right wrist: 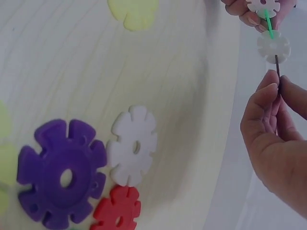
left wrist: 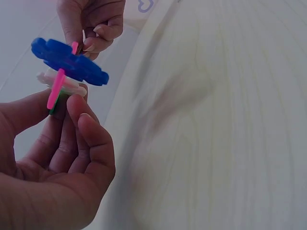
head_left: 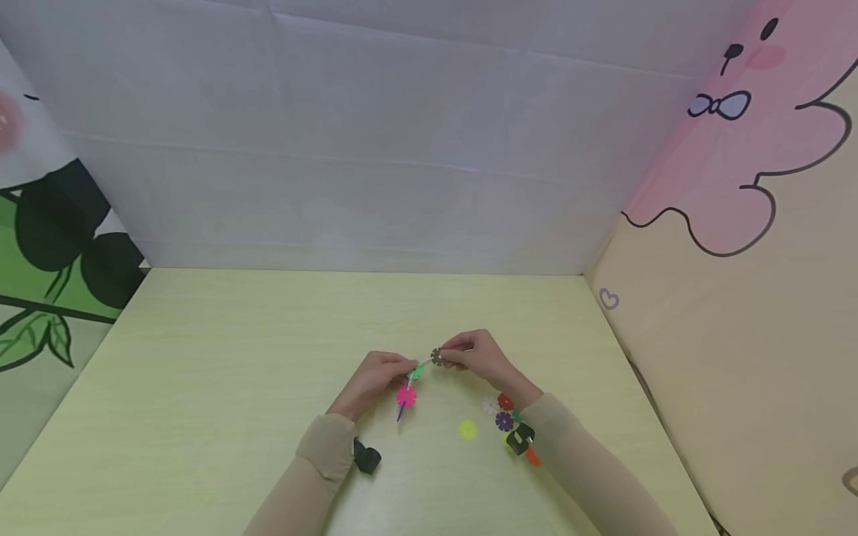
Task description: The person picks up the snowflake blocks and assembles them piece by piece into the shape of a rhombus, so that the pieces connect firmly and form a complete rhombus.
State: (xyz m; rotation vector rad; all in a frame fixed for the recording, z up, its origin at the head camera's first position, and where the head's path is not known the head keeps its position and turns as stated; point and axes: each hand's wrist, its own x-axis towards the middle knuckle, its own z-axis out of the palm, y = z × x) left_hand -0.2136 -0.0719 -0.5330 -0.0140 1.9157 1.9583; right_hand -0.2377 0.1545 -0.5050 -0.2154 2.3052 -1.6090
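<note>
We note a flat, pale yellow, wood-grained table surface (head_left: 201, 335) meeting, at its far edge, a light grey-lilac, faintly creased backdrop (head_left: 375, 149). At right we record a beige side wall (head_left: 737, 357) bearing a pink cartoon animal (head_left: 710, 193) with a pale blue bow tie (head_left: 716, 106) and, lower down, a small purple heart outline (head_left: 608, 299); at left, a pale side wall (head_left: 33, 394) printed with rounded black shapes (head_left: 50, 219) and green leaves (head_left: 59, 341), in soft light.

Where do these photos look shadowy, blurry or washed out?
Head view: the light looks soft, the table yellowish; left wrist view: a smudgy, soft-edged shadow falls across the table, and the blue disc looks slightly soft; right wrist view: the purple disc looks fairly clear, while the yellow disc at the top edge looks pale.
</note>
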